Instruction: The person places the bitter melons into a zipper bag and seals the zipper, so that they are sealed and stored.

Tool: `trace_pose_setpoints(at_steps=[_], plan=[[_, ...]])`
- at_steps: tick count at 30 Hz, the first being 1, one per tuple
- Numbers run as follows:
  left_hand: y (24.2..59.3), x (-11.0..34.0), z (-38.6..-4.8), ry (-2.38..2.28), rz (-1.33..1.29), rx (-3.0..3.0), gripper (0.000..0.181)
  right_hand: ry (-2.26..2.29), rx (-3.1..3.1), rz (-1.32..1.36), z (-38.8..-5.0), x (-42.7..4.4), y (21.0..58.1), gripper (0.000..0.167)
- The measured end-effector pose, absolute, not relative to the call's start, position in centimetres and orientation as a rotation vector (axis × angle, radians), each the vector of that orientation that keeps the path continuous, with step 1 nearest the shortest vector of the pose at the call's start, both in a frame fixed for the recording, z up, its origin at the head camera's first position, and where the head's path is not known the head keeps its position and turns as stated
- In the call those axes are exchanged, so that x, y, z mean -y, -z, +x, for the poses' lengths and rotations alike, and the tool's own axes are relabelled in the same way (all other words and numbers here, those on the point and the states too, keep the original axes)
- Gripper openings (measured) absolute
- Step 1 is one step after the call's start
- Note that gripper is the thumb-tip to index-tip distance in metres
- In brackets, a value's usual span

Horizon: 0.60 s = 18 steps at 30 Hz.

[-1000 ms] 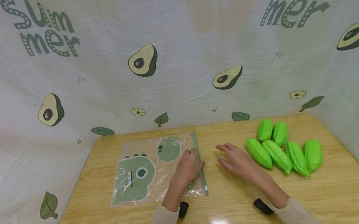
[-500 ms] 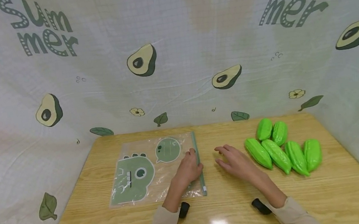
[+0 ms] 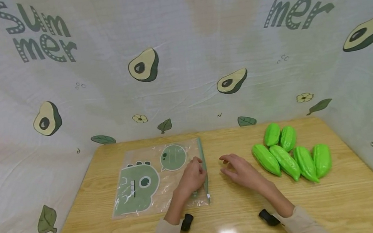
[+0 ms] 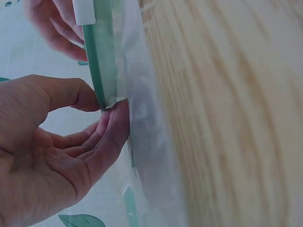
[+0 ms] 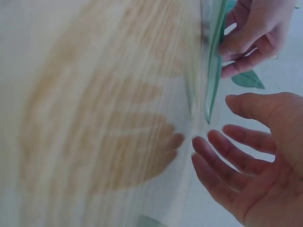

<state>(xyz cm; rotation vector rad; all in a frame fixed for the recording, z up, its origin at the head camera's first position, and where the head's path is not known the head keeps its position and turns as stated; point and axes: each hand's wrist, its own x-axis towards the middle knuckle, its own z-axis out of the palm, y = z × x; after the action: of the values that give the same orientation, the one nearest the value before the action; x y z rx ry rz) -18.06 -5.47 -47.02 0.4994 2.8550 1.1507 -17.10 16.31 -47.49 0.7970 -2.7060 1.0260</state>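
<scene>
A clear zip bag (image 3: 177, 187) with a green dinosaur print lies flat on the table, its green zip strip (image 3: 203, 168) along the right edge. My left hand (image 3: 192, 176) is over that edge. In the left wrist view, thumb and fingers of the left hand (image 4: 61, 137) pinch the strip and lift it a little; a white slider (image 4: 84, 12) sits farther along it. My right hand (image 3: 243, 171) hovers right of the bag, touching nothing. Its fingers are loosely bent and apart in the right wrist view, where the right hand (image 5: 260, 165) is near the strip's end.
Several glossy green ribbed fruits (image 3: 284, 162), pod-shaped, lie in a group on the right of the wooden table (image 3: 241, 218). A printed cloth (image 3: 179, 55) hangs behind the table and along both sides.
My left hand has closed its fingers on the zip strip, and the edge has lifted and bent slightly. The right hand has shifted slightly left. The view has turned a little.
</scene>
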Motion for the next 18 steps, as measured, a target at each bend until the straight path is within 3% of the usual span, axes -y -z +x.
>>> trace_pose_setpoints(at_steps=[18], plan=[[46.4, 5.8, -17.5, -1.371, 0.515, -2.709, 0.027, -1.311, 2.718, 0.749, -17.3, -14.8, 47.2, 0.027]])
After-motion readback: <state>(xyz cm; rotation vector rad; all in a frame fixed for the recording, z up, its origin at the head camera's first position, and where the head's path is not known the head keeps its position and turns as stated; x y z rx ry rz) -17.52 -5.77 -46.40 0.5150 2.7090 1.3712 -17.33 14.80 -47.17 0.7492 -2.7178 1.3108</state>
